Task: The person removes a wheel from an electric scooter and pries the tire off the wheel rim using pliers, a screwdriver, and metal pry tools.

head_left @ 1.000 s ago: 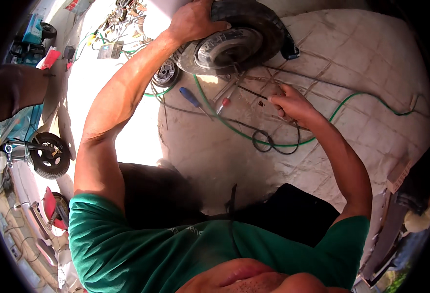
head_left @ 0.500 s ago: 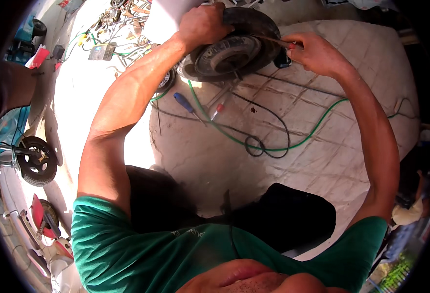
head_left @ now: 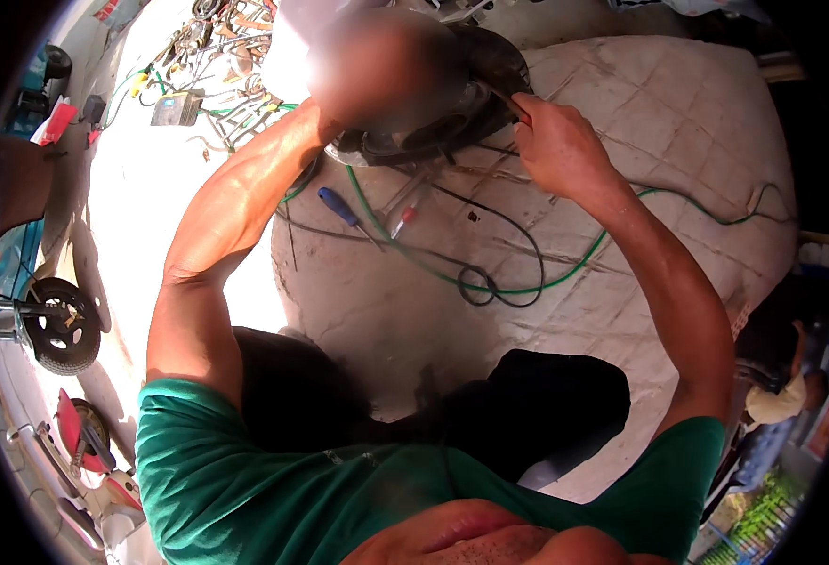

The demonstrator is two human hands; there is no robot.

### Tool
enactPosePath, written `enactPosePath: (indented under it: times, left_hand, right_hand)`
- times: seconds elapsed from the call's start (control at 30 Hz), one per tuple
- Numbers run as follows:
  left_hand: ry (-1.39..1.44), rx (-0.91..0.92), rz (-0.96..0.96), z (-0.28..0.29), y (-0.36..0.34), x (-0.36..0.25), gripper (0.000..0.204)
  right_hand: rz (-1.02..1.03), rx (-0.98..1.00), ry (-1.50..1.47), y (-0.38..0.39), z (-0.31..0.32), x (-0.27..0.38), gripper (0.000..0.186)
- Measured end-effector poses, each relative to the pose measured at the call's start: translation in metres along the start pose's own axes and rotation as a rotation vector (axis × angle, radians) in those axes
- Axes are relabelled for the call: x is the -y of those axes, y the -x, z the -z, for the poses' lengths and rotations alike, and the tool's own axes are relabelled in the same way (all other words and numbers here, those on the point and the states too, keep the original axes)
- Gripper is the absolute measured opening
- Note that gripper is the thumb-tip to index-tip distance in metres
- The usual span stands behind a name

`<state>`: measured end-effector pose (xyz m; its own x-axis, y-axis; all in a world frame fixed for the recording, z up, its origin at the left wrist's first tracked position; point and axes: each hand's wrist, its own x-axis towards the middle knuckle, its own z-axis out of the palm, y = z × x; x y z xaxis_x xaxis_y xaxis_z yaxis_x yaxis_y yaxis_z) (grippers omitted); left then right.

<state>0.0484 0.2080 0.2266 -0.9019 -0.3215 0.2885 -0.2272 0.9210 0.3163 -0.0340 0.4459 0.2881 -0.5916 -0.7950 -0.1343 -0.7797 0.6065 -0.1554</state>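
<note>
A small wheel with a black tyre point(head_left: 501, 58) stands tilted in front of me at the far side. My left hand point(head_left: 377, 80) lies over the wheel's upper left, but a heavy blur hides its fingers. At the tyre's right edge, my right hand point(head_left: 560, 146) is closed round a red-handled screwdriver point(head_left: 524, 117). Its thin shaft points in toward the tyre's side. Below the wheel lie a blue-handled screwdriver point(head_left: 337, 205) and another with a red-and-clear handle point(head_left: 404, 222).
A green cable point(head_left: 579, 273) and a looped black cable point(head_left: 533, 247) cross the pale quilted mat point(head_left: 678, 104). Loose tools and parts point(head_left: 235, 47) spread at the far left, near a small grey box point(head_left: 177, 108). Another black wheel point(head_left: 64, 326) stands at the left.
My right hand has moved left and slightly down, closer to the wheel, with the screwdriver. The wheel looks tilted further over. My left hand, clear on the tyre before, is now blurred.
</note>
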Motion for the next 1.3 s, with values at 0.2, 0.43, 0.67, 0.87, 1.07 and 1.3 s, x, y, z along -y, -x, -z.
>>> enactPosePath:
  times: [0.2, 0.43, 0.67, 0.87, 1.07, 1.3]
  left_hand:
    - [0.022, -0.015, 0.017, 0.014, 0.003, -0.023, 0.048]
    - [0.042, -0.001, -0.001, 0.008, 0.009, -0.002, 0.055]
    - [0.022, -0.01, 0.026, 0.026, 0.012, -0.014, 0.054]
    - [0.088, -0.008, -0.045, 0.01, 0.0, -0.005, 0.062]
    - [0.165, -0.018, -0.025, 0.028, 0.017, 0.005, 0.067]
    - [0.224, -0.062, -0.099, 0.018, 0.012, 0.006, 0.077]
  right_hand:
    - [-0.067, 0.266, 0.081, -0.029, 0.047, 0.013, 0.02]
    - [-0.191, -0.21, -0.481, 0.019, -0.059, 0.018, 0.041]
    - [-0.089, -0.607, -0.703, 0.012, -0.186, -0.015, 0.039]
    - [-0.022, -0.584, -0.546, -0.03, -0.252, -0.056, 0.041]
    - [-0.178, 0.147, -1.255, -0.02, -0.294, 0.019, 0.039]
    - [0.049, 0.137, -0.921, 0.028, -0.28, -0.101, 0.039]
